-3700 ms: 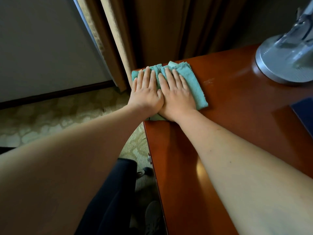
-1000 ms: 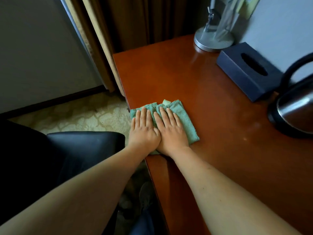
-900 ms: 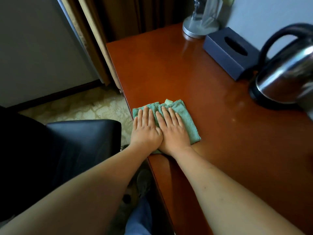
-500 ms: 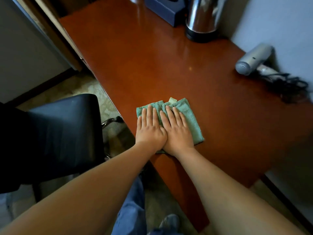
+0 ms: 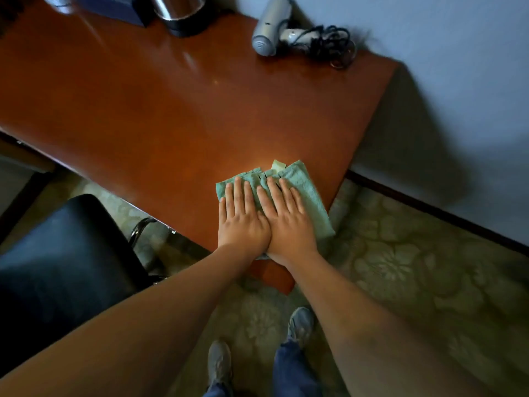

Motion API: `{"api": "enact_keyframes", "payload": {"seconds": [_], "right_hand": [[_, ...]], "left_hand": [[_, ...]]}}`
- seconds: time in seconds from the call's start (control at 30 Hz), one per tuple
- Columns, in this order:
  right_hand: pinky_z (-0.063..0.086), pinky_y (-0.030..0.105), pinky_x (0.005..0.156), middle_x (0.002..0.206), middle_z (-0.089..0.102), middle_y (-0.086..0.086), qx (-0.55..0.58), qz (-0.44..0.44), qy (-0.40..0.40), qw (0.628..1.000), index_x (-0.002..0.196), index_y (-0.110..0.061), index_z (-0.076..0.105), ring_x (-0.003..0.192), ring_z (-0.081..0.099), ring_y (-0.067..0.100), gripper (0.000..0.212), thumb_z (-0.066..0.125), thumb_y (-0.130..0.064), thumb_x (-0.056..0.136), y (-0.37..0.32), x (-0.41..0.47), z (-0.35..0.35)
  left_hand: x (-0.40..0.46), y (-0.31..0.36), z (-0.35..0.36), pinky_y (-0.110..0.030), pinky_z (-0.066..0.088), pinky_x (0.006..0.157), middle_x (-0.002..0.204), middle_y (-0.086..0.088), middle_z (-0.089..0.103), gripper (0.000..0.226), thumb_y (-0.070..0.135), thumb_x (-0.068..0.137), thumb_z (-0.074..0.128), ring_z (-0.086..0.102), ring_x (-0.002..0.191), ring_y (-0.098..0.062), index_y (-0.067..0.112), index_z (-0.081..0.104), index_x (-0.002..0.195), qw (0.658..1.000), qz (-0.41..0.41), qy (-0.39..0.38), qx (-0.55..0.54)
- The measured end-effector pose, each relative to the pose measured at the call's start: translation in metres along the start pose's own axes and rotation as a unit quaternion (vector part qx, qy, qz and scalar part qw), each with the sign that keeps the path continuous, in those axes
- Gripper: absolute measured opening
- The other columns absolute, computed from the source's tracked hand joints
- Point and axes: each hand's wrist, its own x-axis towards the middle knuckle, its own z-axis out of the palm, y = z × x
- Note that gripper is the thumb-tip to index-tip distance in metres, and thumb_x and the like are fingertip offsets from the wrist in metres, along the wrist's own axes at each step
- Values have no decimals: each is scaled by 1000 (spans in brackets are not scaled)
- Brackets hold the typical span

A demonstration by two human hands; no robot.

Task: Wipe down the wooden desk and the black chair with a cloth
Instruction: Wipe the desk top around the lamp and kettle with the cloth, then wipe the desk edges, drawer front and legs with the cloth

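A folded green cloth lies on the reddish wooden desk, near its right front corner, with one edge hanging past the desk's side. My left hand and my right hand press flat on the cloth side by side, fingers straight. The black chair stands to the left of the desk's front edge, apart from both hands.
At the back of the desk sit a silver hair dryer with a coiled black cord, a steel kettle and a dark tissue box. A pale wall is on the right. Patterned carpet and my shoes lie below.
Both hands have slid the cloth along the desk's front edge from the far curtain end to the near right corner. The view has followed, and the hair dryer and desk end now show.
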Motion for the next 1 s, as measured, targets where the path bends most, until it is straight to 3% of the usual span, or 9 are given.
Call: {"api": "enact_keyframes", "payload": {"seconds": [0.23,0.33,0.47,0.57,0.7,0.77,0.83,1.0], "right_hand": [[11,47,126,168,13,10,16,123,56,991,160,-17,22,156,6,28,88,55,-57,89,-10,-47,4],[14,46,126,168,15,9,46,198,95,975,159,-17,24,156,7,27,88,63,-52,88,-27,-76,11],[15,44,125,169,-4,6,168,294,81,938,162,-18,6,156,-6,26,95,60,-45,88,-58,-108,36],[23,45,125,169,-10,8,148,346,53,925,161,-16,-2,155,-12,29,92,56,-40,95,-82,-114,55],[47,41,109,169,-1,6,231,407,90,879,161,-23,-5,155,13,25,102,66,-43,90,-91,-114,55],[55,44,97,168,10,6,271,422,138,854,161,-25,2,148,34,26,84,52,-46,97,-95,-114,44],[56,44,95,166,19,7,293,445,179,827,161,-26,9,142,42,27,68,39,-48,103,-97,-112,36],[48,41,104,162,31,9,365,495,204,761,160,-21,14,142,42,27,64,36,-44,105,-85,-93,29]], "left_hand": [[-14,8,11,-48,-4,127,166,-12,-23,68,36,99,0,-24,153,-28,7,-13,159,991,122,13,51],[-33,7,16,-46,-3,127,167,-10,-22,68,36,100,3,-22,153,-25,9,-12,160,982,180,5,55],[-63,0,17,-44,-4,127,167,-8,-22,65,38,106,10,-23,153,-22,11,-11,160,963,262,-19,59],[-77,-11,16,-39,-7,126,169,-7,-16,64,40,107,13,-19,154,-21,12,-7,161,947,315,-30,56],[-78,-19,1,-34,-3,124,170,-3,-2,60,40,109,20,-7,156,-18,17,5,162,938,342,-59,-4],[-72,-21,-9,-36,5,127,169,0,10,57,39,109,24,3,156,-15,21,12,162,936,339,-63,-64],[-61,-21,-14,-35,8,127,168,2,15,55,38,110,26,7,155,-13,21,16,161,937,338,-33,-87],[-26,-10,-23,-36,8,127,168,2,16,55,39,109,25,6,156,-14,21,17,161,950,298,-1,-88]]}}
